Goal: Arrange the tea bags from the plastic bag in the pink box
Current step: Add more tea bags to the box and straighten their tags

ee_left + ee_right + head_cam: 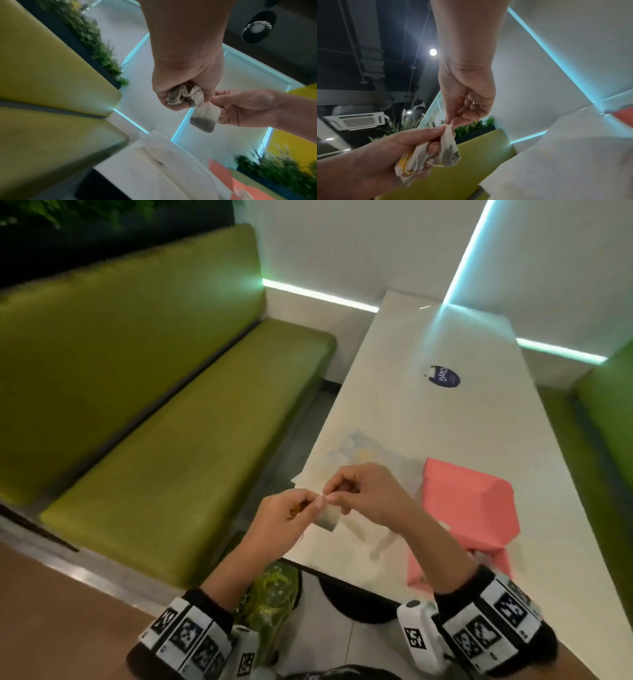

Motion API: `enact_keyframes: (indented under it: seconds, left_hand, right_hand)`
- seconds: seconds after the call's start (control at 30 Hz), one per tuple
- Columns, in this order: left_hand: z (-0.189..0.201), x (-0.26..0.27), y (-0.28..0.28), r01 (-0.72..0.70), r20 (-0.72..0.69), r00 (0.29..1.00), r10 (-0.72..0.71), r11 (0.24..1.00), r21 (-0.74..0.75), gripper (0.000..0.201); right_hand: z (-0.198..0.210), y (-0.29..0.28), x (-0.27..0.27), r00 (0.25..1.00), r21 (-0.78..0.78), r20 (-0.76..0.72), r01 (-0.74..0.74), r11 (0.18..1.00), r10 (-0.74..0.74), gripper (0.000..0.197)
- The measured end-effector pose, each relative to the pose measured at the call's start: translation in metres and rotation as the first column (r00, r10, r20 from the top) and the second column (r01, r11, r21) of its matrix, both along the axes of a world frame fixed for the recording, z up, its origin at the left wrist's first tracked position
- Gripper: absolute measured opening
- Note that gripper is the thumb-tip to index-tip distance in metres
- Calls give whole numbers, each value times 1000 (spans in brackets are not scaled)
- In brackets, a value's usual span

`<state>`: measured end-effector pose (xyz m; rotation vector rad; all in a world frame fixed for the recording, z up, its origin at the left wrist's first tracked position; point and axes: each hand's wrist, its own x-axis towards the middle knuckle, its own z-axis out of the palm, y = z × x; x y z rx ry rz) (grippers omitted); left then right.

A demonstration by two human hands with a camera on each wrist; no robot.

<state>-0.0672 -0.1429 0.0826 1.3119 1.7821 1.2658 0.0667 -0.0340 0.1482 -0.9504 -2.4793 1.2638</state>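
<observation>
My left hand (291, 510) grips a bunch of white tea bags (180, 96) with yellow tags (404, 163) above the table's near left corner. One tea bag (327, 518) hangs down from the meeting fingertips, its dark leaves at the bottom (203, 123). My right hand (363, 487) pinches the top of that hanging tea bag (449, 147) between thumb and forefinger. The pink box (469, 501) lies open on the table just right of my hands. The clear plastic bag (359, 451) lies flat on the table beyond my hands.
The white table (428, 412) carries a round blue sticker (444, 376) farther back. A green padded bench (178, 446) runs along the left, another green seat (609, 419) at the right. A yellow-green shoe (272, 594) shows below the table edge.
</observation>
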Motion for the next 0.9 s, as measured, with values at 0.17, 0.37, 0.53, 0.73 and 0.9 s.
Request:
enact_keyframes:
  seconds: [0.17, 0.37, 0.53, 0.73, 0.9]
  left_hand:
    - [12, 50, 39, 155, -104, 983, -153, 988, 14, 17]
    - [9, 103, 71, 228, -139, 963, -233, 972, -51, 19]
    - [-14, 123, 81, 314, -211, 907, -365, 919, -239, 39]
    - [-29, 136, 91, 331, -260, 866, -427, 879, -342, 35]
    - [-27, 147, 101, 310, -461, 748, -478, 865, -394, 27]
  right_hand:
    - [10, 15, 69, 995, 15, 18, 96, 995, -97, 6]
    - [6, 34, 136, 934, 253, 134, 292, 923, -332, 8]
    - [-10, 35, 176, 901, 170, 266, 307, 936, -344, 5]
    - [-36, 28, 185, 893, 98, 393, 198, 975, -221, 25]
    - [-57, 24, 180, 880, 125, 438, 142, 982, -183, 5]
